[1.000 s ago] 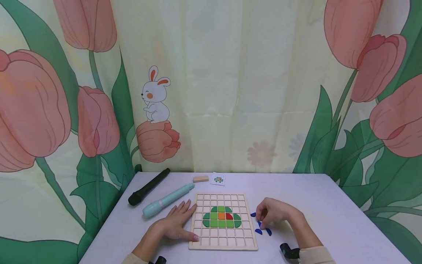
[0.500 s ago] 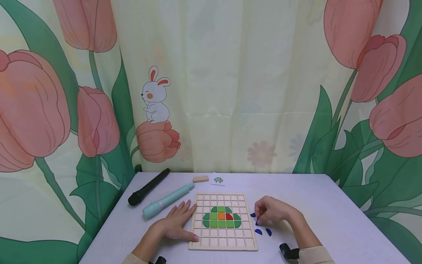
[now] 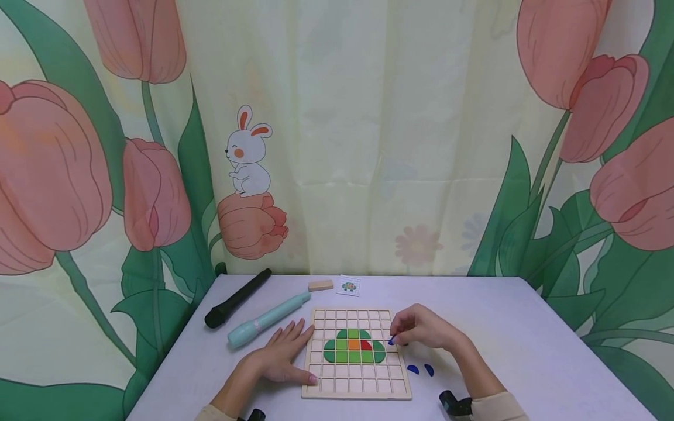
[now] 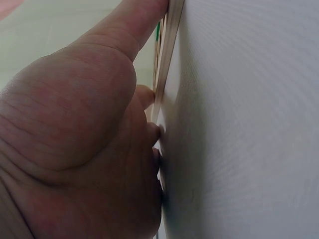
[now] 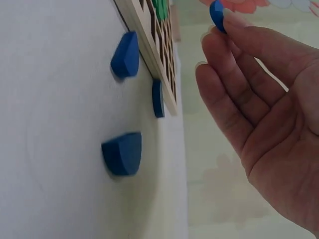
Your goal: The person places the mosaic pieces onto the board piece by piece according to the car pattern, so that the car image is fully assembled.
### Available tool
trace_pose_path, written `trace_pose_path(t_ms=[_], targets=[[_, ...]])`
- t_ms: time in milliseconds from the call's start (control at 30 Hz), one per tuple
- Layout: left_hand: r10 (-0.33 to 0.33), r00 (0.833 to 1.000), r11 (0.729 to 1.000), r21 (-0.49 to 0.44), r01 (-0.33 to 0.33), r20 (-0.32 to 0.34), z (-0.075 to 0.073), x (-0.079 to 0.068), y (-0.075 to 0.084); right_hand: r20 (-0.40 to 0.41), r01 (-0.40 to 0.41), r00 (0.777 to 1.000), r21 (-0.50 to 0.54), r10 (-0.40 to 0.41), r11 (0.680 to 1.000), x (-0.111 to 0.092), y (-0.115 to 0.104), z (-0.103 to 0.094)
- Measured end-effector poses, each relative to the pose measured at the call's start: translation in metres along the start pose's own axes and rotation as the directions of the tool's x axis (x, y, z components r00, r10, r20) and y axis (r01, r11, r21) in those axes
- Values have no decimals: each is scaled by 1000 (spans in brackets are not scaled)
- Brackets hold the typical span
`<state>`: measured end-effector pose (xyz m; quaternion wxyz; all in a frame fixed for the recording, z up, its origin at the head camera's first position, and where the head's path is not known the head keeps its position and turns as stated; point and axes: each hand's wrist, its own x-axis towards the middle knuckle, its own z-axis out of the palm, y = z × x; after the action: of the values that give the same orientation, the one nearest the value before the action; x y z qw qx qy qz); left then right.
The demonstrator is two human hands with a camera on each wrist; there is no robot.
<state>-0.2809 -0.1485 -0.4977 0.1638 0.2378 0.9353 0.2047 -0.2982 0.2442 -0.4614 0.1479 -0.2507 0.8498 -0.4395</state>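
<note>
A wooden grid board (image 3: 357, 386) lies on the table, bearing green pieces (image 3: 347, 356), an orange one (image 3: 354, 344) and a red one (image 3: 365, 345) in its middle cells. My left hand (image 3: 274, 356) rests with spread fingers at the board's left side, thumb on the frame. Over the right edge of the board, my right hand (image 3: 429, 328) pinches a small blue half-round piece (image 5: 217, 16) between thumb and fingertips. Two more blue half-round pieces (image 3: 413, 369) lie right of the board; the right wrist view also shows a third blue piece (image 5: 158, 98) beside the frame.
Behind the board are a small wooden block (image 3: 320, 285) and a card (image 3: 348, 285) with a printed turtle-like picture. A mint-green tube (image 3: 268, 319) and a black microphone (image 3: 238, 298) lie at the back left. A tulip-patterned curtain (image 3: 368, 146) hangs behind the table.
My right hand has picked up one blue piece from the table and carried it left and away from me to the board's right edge. The left hand has stayed in place.
</note>
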Motion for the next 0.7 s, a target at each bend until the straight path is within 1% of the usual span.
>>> trace_pose_path(t_ms=[133, 300, 433, 600, 700], targets=[[-4, 1000, 1000, 5, 4, -2, 0, 0, 0, -24, -2, 1000, 0, 2, 1000, 4, -4, 5], [-4, 1000, 1000, -3, 4, -2, 0, 0, -1, -49, 16, 999, 1, -15, 1000, 9, -8, 12], [-3, 1000, 1000, -3, 3, -2, 0, 0, -1, -43, 31, 999, 19, -30, 999, 14, -10, 18], [-3, 1000, 1000, 11, 3, 1, 0, 0, -2, -31, 69, 997, 5, -68, 998, 20, -13, 26], [-2, 1000, 1000, 10, 2, 5, 0, 1, -2, -10, 90, 996, -7, -90, 996, 26, -18, 32]])
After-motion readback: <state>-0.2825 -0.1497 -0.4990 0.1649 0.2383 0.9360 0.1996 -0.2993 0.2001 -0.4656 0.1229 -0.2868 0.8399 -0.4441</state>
